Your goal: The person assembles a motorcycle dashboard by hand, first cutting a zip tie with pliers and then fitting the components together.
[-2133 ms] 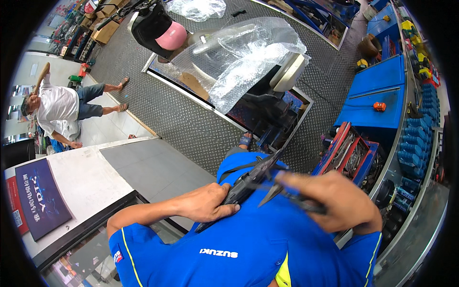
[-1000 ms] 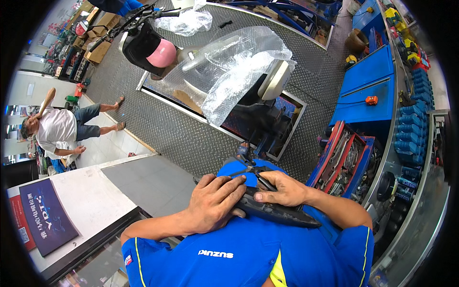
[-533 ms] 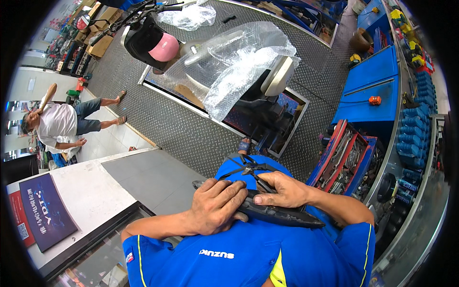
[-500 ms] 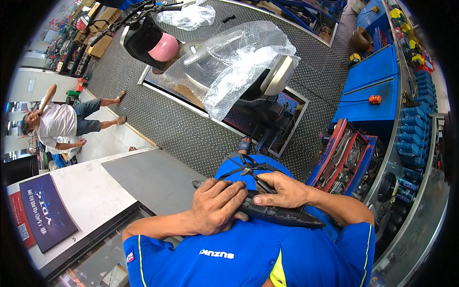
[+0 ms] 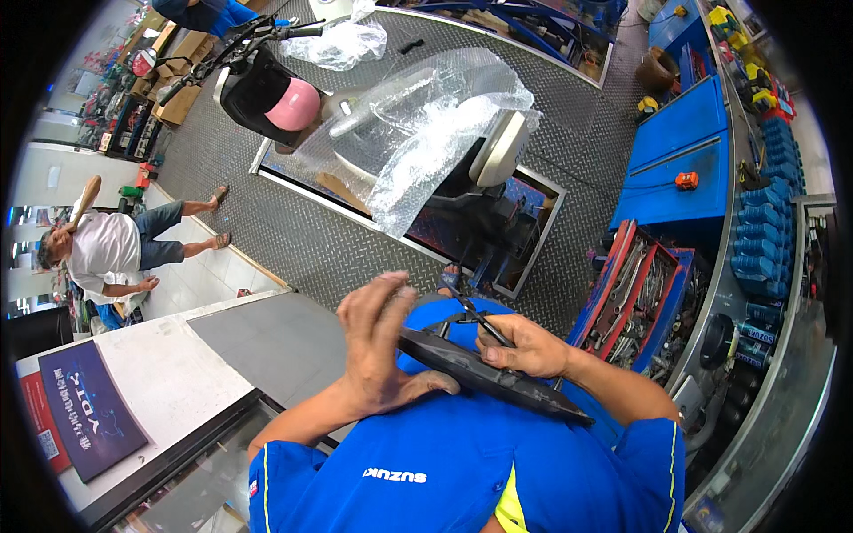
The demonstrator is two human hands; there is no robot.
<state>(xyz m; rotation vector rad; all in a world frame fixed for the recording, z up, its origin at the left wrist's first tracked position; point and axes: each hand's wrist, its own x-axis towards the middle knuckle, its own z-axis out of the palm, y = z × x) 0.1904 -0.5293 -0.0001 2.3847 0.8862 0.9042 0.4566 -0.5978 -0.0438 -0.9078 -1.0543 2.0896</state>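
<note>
Held across my lap, close to the front of my blue shirt, is a long black part [image 5: 498,377], flat and tapering toward its right end. A thin black rod [image 5: 484,325] stands out from its far side; I cannot tell what kind of part it is. My right hand [image 5: 533,349] is closed around it near the base of the rod, thumb on top. At the left end, my left hand [image 5: 373,355] has its fingers raised and apart, slightly blurred. The left thumb lies by the end of the part; whether it touches is unclear.
A scooter [image 5: 296,107] with a pink panel stands ahead, its seat under bubble wrap [image 5: 444,133]. To the right are a tray of wrenches [image 5: 635,298] and a blue cabinet [image 5: 680,195]. A person in a white shirt [image 5: 107,244] stands left; another person [image 5: 191,13] is partly visible far left.
My left hand has lifted off the black part and its fingers have spread. The right hand keeps its hold, and the part has tilted. Another person has come into view at the upper left.
</note>
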